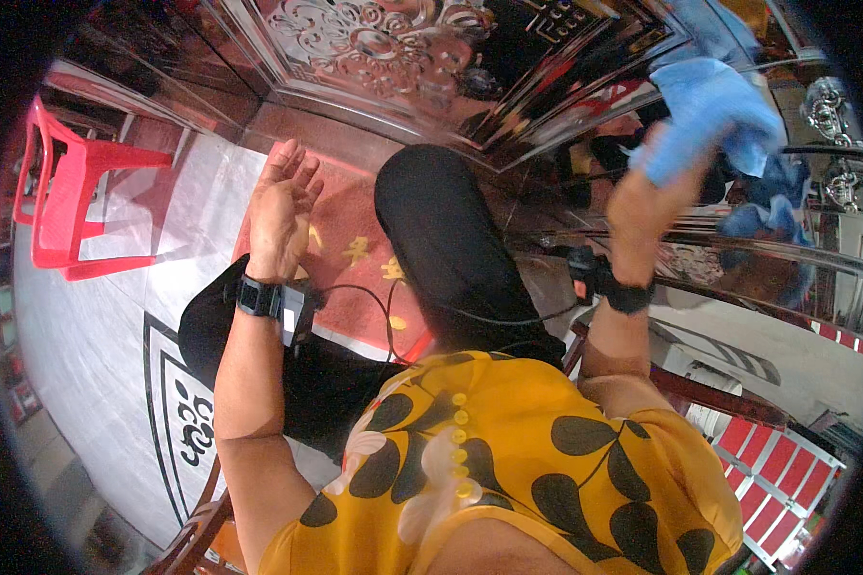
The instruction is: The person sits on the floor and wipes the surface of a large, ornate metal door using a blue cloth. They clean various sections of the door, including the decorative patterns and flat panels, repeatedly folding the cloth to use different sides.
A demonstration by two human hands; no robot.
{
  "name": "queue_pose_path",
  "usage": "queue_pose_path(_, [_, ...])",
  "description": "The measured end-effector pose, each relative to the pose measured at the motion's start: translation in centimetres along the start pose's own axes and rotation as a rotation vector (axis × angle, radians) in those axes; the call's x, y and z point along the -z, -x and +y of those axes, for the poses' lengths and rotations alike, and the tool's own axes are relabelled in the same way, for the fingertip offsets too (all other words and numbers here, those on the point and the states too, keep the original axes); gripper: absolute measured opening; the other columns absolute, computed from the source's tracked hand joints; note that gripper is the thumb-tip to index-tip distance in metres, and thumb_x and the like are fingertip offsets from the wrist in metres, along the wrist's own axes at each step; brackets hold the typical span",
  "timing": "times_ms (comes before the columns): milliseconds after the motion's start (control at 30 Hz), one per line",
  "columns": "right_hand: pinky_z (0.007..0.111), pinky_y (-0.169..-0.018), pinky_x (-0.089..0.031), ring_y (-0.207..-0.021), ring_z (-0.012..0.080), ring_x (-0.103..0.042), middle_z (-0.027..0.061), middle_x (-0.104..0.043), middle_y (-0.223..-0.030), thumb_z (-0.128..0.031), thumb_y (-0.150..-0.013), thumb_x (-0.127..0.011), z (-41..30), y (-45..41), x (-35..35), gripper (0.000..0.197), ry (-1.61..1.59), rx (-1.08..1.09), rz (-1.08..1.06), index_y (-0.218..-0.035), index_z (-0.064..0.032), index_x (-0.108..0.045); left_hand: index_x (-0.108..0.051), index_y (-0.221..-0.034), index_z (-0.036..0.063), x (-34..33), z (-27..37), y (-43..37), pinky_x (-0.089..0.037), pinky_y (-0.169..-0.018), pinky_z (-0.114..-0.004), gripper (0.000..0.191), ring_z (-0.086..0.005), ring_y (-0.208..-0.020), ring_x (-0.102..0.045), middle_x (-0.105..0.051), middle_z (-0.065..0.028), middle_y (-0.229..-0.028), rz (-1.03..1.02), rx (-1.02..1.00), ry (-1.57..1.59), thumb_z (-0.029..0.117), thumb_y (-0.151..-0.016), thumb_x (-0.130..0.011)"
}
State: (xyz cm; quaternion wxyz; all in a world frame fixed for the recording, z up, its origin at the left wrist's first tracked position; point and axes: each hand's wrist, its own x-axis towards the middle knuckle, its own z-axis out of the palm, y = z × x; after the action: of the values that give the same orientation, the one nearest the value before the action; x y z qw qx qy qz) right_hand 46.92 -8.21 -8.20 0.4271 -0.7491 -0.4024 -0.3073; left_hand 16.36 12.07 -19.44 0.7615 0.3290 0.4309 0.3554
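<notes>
My right hand [661,172], at the upper right, grips a light blue cloth [719,115], slightly blurred, against or close to a glossy dark panel [582,165]. The panel mirrors the cloth; whether they touch I cannot tell. My left hand [284,187] is held palm up with loosely spread fingers and nothing in it, above a red mat [345,208] with yellow characters. Each wrist bears a black strap with a small device, and a thin black cable [388,316] runs between them.
A shiny metallic panel with raised floral ornament [381,43] stands in front. A red plastic chair [65,194] is on the pale tiled floor [101,309] at the left. Chain-like metal ornament [827,122] is at the far right, above a red-and-white slatted item [777,481].
</notes>
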Motion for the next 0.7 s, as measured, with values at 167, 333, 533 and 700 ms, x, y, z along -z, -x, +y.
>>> queue_pose_path(167, [0.059,-0.105,-0.034,-0.112,0.0484,-0.048,0.0256,-0.05,-0.128,-0.006,-0.072,-0.064,6.6,3.8,-7.3,0.069,0.61,0.314,-0.258,-0.138,0.0029,-0.047,-0.032,-0.153,0.0023,-0.6,0.5,-0.1,-0.039,-0.113,-0.039,0.069,-0.0262,-0.136,-0.044,-0.035,-0.0143,-0.155,-0.006,0.049,-0.031,-0.016,-0.087,-0.037])
queue_pose_path(333, [0.051,-0.097,-0.04,-0.111,0.0411,-0.052,0.0193,-0.058,-0.114,0.0,-0.075,-0.063,8.3,8.9,-9.5,0.045,0.368,0.347,-0.642,-0.12,-0.0024,-0.058,-0.029,-0.154,0.0012,0.2,0.8,0.8,-0.039,-0.113,-0.037,0.068,-0.0259,-0.135,-0.045,-0.034,-0.0149,-0.155,0.018,0.048,-0.039,-0.014,-0.088,-0.039])
queue_pose_path(533, [0.036,-0.101,-0.042,-0.114,0.0304,-0.053,0.0135,-0.059,-0.119,-0.014,-0.082,-0.063,13.7,17.9,-14.6,0.034,0.512,0.638,-0.742,-0.113,-0.0005,-0.062,-0.03,-0.153,-0.0004,0.8,0.3,0.6,-0.042,-0.111,-0.038,0.068,-0.0261,-0.131,-0.048,-0.039,-0.0151,-0.149,0.074,0.05,-0.004,-0.015,-0.087,-0.038])
queue_pose_path(700, [0.039,-0.095,-0.048,-0.11,0.0316,-0.055,0.0135,-0.06,-0.111,-0.009,-0.083,-0.061,16.1,21.3,-17.9,0.028,0.158,0.492,-0.779,-0.11,-0.0037,-0.063,-0.037,-0.147,-0.0012,2.1,-0.2,0.4,-0.043,-0.11,-0.039,0.067,-0.0249,-0.126,-0.05,-0.043,-0.0124,-0.142,0.071,0.008,0.028,-0.017,-0.083,-0.036])
